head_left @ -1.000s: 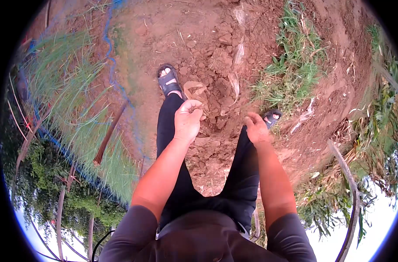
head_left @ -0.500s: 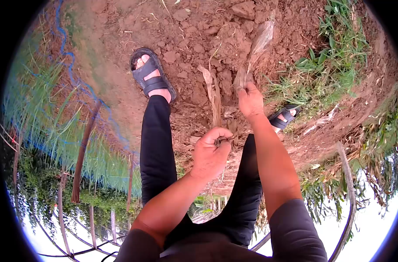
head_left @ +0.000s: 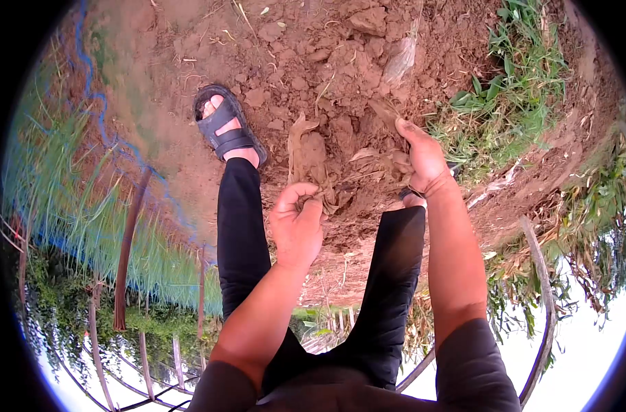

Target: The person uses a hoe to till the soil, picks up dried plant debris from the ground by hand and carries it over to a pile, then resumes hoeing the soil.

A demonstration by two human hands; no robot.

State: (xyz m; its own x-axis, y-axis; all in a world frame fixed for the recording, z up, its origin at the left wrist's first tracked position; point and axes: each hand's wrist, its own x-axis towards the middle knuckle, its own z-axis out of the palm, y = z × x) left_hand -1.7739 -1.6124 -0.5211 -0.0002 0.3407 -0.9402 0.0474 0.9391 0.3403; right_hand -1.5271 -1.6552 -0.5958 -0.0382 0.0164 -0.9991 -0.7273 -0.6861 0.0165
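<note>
Low over the loose reddish soil (head_left: 258,41), my left hand (head_left: 298,223) has its fingers curled round the lower end of a dry brown leaf (head_left: 297,147). To the right, my right hand (head_left: 423,154) is closed at the fingertips on dry brown plant matter (head_left: 385,112), which reaches up and left from the thumb. More dry leaf pieces (head_left: 368,154) lie on the soil between the two hands. A pale dry strip (head_left: 402,62) rests on the ground above my right hand.
My sandalled foot (head_left: 227,123) stands at the left; the other is partly hidden behind my right hand. Green grass (head_left: 519,89) grows at the right. A blue net edge (head_left: 100,103), tall grass (head_left: 86,199) and a wooden stake (head_left: 131,254) are at the left.
My left hand has moved left with the leaf. My right hand has moved right and slightly down, and the pale strip now lies apart from it.
</note>
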